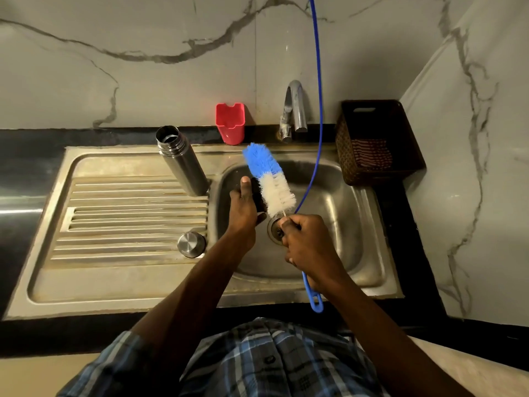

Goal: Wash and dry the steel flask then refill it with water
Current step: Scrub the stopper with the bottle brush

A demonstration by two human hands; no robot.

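Observation:
The open steel flask (181, 161) stands upright on the drainboard, at the left rim of the sink basin (337, 202). Its round steel cap (191, 244) lies on the drainboard nearer to me. My right hand (307, 247) grips the blue handle of a bottle brush (270, 177), whose blue and white bristles point up and away over the basin. My left hand (243, 209) holds a small dark object (259, 200), hard to identify, pressed against the white bristles. Both hands are over the basin, right of the flask.
A steel tap (294, 108) rises behind the basin, with a thin blue hose (319, 96) hanging past it. A red plastic holder (230, 123) stands on the back ledge. A dark woven basket (376, 141) sits right of the sink. The ribbed drainboard (128, 213) lies left.

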